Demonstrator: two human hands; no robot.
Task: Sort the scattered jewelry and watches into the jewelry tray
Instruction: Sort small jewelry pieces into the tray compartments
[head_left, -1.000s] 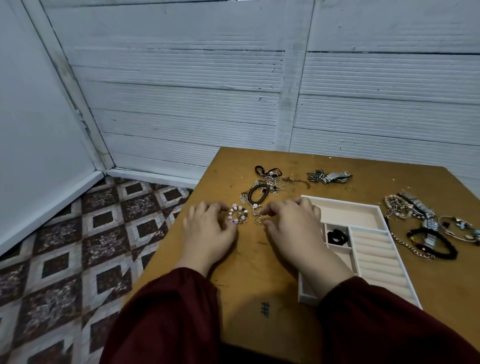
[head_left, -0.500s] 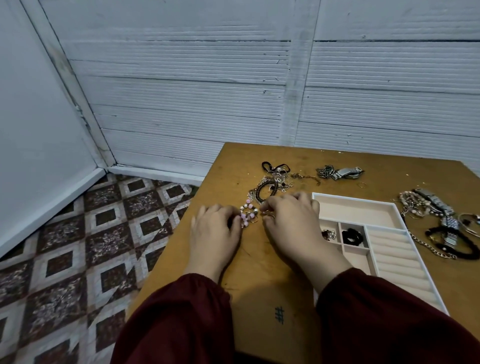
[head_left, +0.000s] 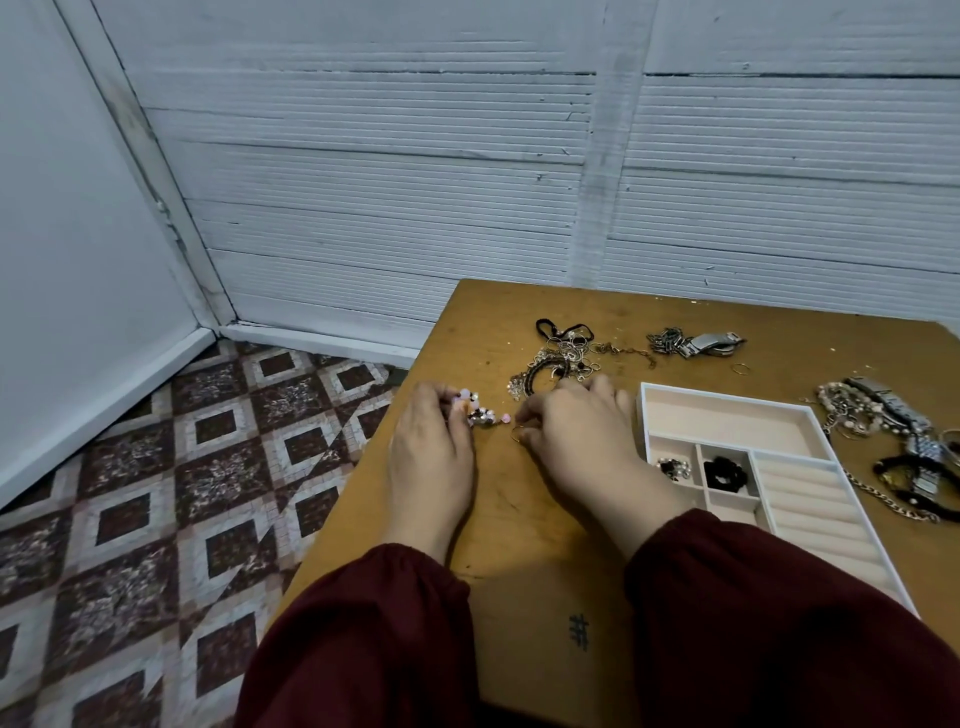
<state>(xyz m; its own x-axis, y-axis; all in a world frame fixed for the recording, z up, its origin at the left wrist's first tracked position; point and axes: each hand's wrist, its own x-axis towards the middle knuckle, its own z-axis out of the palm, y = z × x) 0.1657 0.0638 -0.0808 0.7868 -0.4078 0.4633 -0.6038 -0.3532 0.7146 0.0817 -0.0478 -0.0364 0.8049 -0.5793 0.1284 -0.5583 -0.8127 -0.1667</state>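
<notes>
**Both hands at work on small pieces left of the tray**

The pink bead bracelet (head_left: 482, 411) is bunched on the table (head_left: 519, 519), just beyond the left fingertips. Its long axis runs from about 10 o'clock to 4 o'clock, the far end under the fingers and the near end pointing at the right hand.

The left hand (head_left: 431, 457) lies palm down, wrist on the table, with its fingers curled over the bracelet and the thumb pinching it from the near side. The right hand (head_left: 576, 441) is also palm down, angled toward 10 o'clock. Its thumb and forefinger are closed on a thin gold ring (head_left: 517, 434).

The jewelry tray (head_left: 645, 415) sits at 3 o'clock of the right hand, touching its knuckles. One small compartment holds a beaded piece (head_left: 673, 466), and the next at 3 o'clock holds a black band (head_left: 724, 472). Ring rolls (head_left: 810, 501) fill the right section.

A tangled pile (head_left: 558, 361) lies at 12 o'clock of the hands, a silver watch (head_left: 701, 344) at 1 o'clock. A heap of watches and chains (head_left: 883, 431) lies at 3 o'clock of the tray.
</notes>
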